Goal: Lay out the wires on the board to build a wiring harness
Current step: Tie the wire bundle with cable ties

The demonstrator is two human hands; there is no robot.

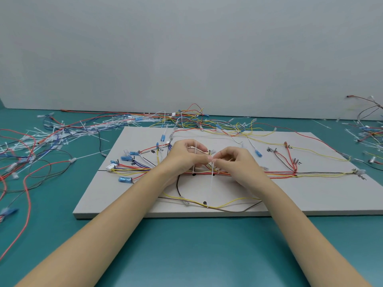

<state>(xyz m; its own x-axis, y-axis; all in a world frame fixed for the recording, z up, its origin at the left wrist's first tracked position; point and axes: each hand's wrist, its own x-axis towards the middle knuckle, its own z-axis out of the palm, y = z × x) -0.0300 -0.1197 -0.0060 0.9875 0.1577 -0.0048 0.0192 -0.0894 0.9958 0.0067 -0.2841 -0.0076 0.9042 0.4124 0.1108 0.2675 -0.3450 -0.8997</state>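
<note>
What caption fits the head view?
Both hands, left hand and right hand, pinch a white cable tie over the wire bundle.

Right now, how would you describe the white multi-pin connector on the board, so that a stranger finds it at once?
Start at the pale board on the teal table and go to its left edge, left of the left hand. Among the blue terminals there, the white connector ends the long horizontal wire bundle. It alone is white and blocky.

Both hands (209,158) hide where the cable tie (212,179) wraps
</note>
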